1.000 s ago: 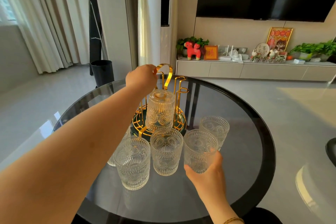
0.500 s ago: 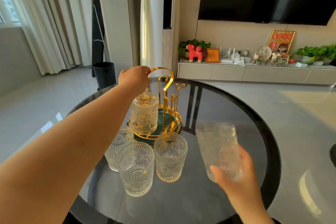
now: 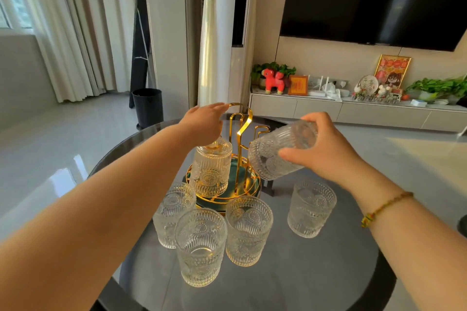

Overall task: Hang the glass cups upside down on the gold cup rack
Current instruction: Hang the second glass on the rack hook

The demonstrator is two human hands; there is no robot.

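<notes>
The gold cup rack point(image 3: 243, 131) stands on a green base at the far middle of the round glass table point(image 3: 328, 260). One embossed glass cup point(image 3: 211, 171) hangs upside down on its left peg. My left hand point(image 3: 204, 121) grips the rack's curved top handle. My right hand point(image 3: 326, 146) holds another glass cup point(image 3: 280, 150), tipped on its side with the mouth pointing down and left, just right of the rack's free pegs. Several more cups stand upright in front of the rack, among them one at the front point(image 3: 201, 247), one in the middle point(image 3: 249, 231) and one at the right point(image 3: 312, 209).
The table's dark rim curves close on the right and front. Beyond it are a grey floor, a black bin point(image 3: 147, 107) at the left back, curtains, and a low TV cabinet point(image 3: 353, 111) with ornaments along the far wall.
My right hand has carried its cup up and left toward the rack and tipped it over sideways. My left hand keeps its hold on the rack handle.
</notes>
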